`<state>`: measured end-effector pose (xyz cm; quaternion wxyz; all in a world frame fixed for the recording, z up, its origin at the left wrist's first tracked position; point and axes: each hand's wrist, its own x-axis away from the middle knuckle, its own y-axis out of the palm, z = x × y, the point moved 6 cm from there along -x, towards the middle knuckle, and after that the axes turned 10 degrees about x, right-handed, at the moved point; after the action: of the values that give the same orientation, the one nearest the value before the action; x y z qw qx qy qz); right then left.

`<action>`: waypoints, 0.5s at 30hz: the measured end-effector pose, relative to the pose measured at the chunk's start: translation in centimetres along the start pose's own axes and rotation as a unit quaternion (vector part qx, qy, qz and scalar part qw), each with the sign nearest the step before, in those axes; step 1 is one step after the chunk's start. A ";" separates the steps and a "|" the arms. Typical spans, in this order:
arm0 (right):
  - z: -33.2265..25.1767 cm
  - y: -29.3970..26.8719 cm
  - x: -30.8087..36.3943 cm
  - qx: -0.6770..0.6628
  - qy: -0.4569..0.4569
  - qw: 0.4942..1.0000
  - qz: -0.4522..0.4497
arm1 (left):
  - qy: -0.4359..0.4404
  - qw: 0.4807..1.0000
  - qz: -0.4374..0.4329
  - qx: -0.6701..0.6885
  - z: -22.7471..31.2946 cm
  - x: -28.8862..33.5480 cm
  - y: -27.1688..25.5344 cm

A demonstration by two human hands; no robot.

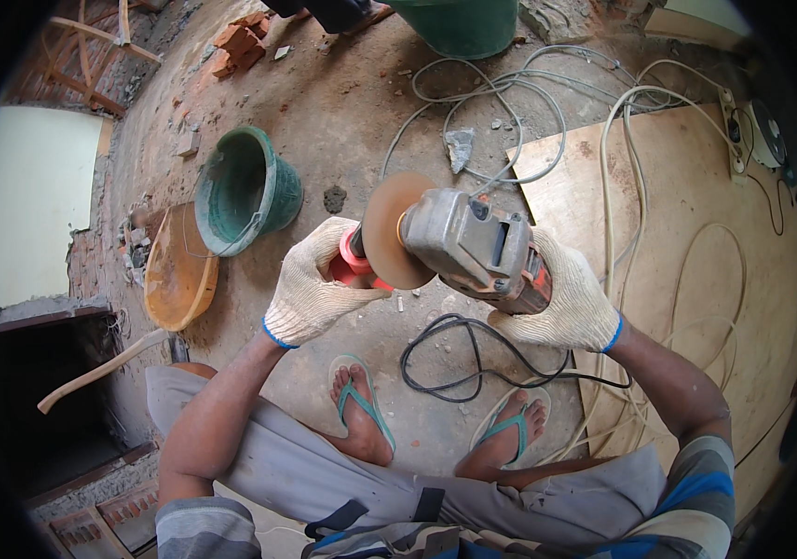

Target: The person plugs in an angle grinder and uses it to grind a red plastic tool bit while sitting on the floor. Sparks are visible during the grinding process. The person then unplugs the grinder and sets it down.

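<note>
Both my hands wear white knitted gloves with blue cuffs. My right hand [561, 293] is wrapped round the body of an angle grinder [477, 244], held up above the floor in front of me. A thin brown disc [393, 233] is fitted on its left side, face toward my left hand. My left hand [313, 287] grips a bright red piece [354, 265] with a dark part, close beside the disc. The disc covers some of that piece, so its kind and whether it touches the disc cannot be made out. A loose black cord [459, 321] lies below the grinder.
A green bucket [277, 196] and an orange basin [175, 270] stand at left, near a wooden-handled tool [100, 371]. Plywood [668, 186] with looped pale cables [611, 158] covers the right side. A concrete chunk [459, 149], bricks [240, 42] and another person's foot [367, 17] are farther off.
</note>
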<state>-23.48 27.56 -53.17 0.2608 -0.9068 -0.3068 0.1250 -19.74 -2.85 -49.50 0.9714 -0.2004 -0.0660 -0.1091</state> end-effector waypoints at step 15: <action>0.0 0.0 -0.2 0.009 -0.004 1.000 0.013 | -0.034 0.997 0.011 0.071 -0.5 0.3 -0.1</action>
<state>-23.62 27.44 -53.14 0.2665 -0.9078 -0.2947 0.1346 -19.46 -3.17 -49.90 0.9815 -0.1349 -0.1045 -0.0864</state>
